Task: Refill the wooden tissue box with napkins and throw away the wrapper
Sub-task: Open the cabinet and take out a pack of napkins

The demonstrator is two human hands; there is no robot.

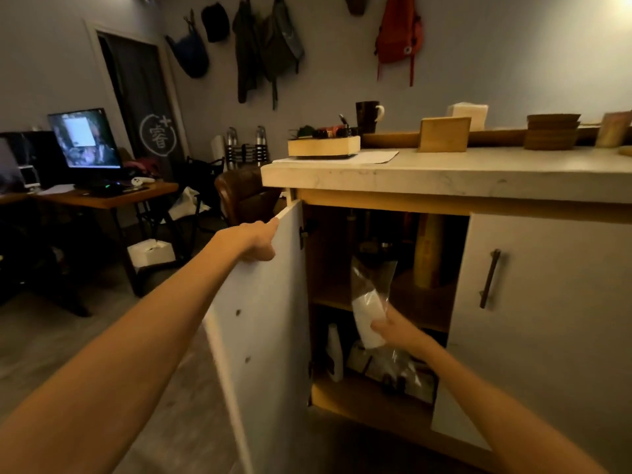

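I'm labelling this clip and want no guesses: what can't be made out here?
Head view:
- Left hand: fingertips out of sight at the edge of the cabinet door it grips.
- Napkin pack in the right hand: blurred, so its count is unreadable.
- Wooden tissue box: only its outside shows; contents hidden by its own wall.
- Lower shelf: dark, items unclear.

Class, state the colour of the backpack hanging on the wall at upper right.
The backpack is orange-red; the head view shows it best.
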